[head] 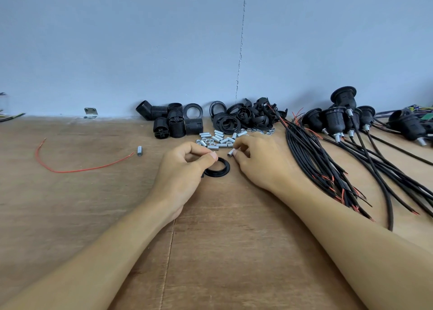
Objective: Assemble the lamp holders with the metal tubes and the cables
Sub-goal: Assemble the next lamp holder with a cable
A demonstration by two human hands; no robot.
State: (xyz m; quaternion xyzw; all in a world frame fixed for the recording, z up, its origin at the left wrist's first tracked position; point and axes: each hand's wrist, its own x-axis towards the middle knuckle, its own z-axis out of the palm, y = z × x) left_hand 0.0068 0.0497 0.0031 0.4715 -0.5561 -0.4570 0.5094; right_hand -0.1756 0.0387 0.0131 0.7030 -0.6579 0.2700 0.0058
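Note:
My left hand (185, 169) sits at the table's middle with thumb and forefinger pinched on the rim of a black plastic ring (219, 169) that lies on the wood. Just to its right, my right hand (260, 160) pinches a short silver metal tube (230, 153) at its fingertips. Behind both hands lies a heap of several metal tubes and nuts (220, 140). Black lamp holder bodies (174, 122) stand against the wall, with a pile of black rings (243, 117) beside them. A bundle of black cables (328, 160) with red-tipped ends fans out to the right.
Assembled lamp holders with cables (339, 120) are grouped at the back right. A loose red wire (77, 169) and a single metal tube (139, 150) lie on the left. A metal bracket (90, 112) sits at the wall. The wooden tabletop (210, 251) has a seam running toward me.

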